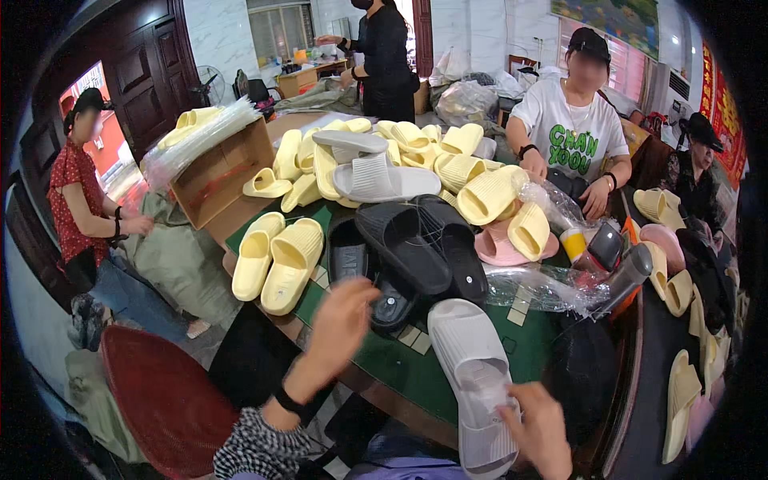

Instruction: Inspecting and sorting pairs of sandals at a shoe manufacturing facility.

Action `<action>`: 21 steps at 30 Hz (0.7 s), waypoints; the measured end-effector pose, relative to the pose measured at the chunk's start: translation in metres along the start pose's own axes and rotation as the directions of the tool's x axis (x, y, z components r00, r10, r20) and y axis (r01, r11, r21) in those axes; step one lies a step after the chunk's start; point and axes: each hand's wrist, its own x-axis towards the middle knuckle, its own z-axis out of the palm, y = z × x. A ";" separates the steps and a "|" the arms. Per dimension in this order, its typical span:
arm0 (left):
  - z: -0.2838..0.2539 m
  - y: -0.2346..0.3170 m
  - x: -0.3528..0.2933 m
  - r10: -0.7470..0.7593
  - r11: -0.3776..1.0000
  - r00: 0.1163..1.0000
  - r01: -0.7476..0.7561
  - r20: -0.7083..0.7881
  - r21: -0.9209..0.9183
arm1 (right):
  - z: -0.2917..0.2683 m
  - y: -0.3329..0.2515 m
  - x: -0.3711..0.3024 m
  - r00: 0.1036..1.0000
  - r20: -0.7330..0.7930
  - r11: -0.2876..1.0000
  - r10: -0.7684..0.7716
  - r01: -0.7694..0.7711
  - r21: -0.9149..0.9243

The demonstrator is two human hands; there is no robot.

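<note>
My left hand (340,324) hovers at the near side of the black slippers (404,248), its fingers bent and smeared by motion; whether anything is in them I cannot tell. A light grey slipper (468,344) with a ribbed strap lies at the table's near edge, toe away from me. Below it is another ribbed grey part (488,444), seemingly a second slipper overlapping it. The bent thumb and forefinger of my right hand (540,428) close at the right side of the grey pair. Small round pale stickers show on the black slippers.
Pale yellow slippers (292,260) are heaped across the green table top (392,364), with grey (384,178) and pink (500,240) ones among them. A bottle (628,276) and clear plastic bags (548,288) lie at right. A red chair (164,400) stands left. Several people are around.
</note>
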 end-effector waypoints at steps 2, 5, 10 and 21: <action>0.024 0.049 -0.023 0.226 0.957 0.967 -0.198 0.120 -0.212 | -0.019 -0.002 0.023 0.993 0.049 0.989 0.108 -0.103 -0.104; 0.052 0.133 -0.068 0.251 0.925 0.899 -0.114 0.358 -0.362 | -0.021 0.014 0.049 0.987 0.007 0.976 0.158 -0.154 -0.154; 0.063 0.209 -0.097 0.365 0.928 0.812 -0.282 0.456 -0.243 | 0.013 0.048 0.082 0.980 0.159 0.985 0.118 -0.095 -0.145; 0.087 0.192 -0.100 0.373 0.906 0.779 -0.423 0.504 -0.016 | 0.028 0.085 0.062 0.950 0.025 0.949 0.312 -0.313 0.027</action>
